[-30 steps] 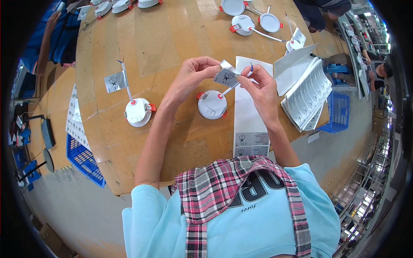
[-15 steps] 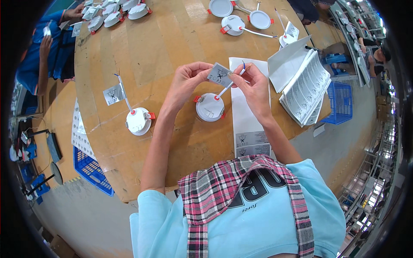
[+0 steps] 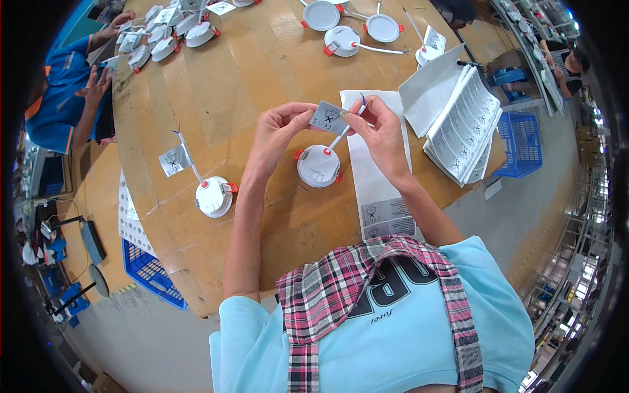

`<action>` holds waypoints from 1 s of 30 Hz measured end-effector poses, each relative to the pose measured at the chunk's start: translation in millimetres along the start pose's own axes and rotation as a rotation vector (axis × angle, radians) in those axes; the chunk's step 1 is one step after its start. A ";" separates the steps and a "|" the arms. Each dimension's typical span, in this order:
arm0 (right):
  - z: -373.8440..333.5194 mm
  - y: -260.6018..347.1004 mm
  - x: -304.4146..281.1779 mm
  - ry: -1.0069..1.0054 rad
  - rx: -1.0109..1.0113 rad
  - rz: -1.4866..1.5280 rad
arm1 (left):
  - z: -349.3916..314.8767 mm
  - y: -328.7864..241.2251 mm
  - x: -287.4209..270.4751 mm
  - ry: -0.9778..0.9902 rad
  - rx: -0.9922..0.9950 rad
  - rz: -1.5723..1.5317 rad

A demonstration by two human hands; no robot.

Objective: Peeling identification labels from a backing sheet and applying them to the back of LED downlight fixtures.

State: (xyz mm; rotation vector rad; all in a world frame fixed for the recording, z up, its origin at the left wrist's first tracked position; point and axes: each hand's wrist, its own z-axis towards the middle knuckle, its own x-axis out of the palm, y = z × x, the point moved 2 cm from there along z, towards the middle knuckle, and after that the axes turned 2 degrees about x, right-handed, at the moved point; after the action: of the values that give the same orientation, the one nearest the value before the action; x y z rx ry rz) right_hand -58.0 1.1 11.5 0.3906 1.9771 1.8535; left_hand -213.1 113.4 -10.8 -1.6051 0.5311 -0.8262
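A silver-grey printed sticker label is stretched between my two hands above the table. My left hand pinches its left edge. The right hand grips the other end of the label against the white cable, whose blue wire end sticks up past the fingers. That cable rises from a round white downlight with red-ended spring clips, lying on the table below my hands. To the left lies another downlight, with a similar label attached to its cable.
A backing sheet with a few labels lies under my right forearm. Beside it rests a thick stack of label sheets. More downlights sit at the far side, others at far left near a co-worker in blue. Blue baskets flank the table.
My hands keep their grip on the label and cable, with the label turned slightly. The view has shifted a little. At the left, the co-worker's lower hand has moved and its fingers are spread.
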 end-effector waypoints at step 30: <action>1.4 7.1 13.0 0.054 -0.006 0.042 | -11.3 2.6 11.7 -0.221 0.046 0.036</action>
State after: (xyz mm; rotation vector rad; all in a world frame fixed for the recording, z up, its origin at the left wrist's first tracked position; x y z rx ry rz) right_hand -69.3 9.0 17.2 0.3866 2.0124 1.9146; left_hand -213.9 97.0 -10.1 -1.6161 0.3797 -0.6203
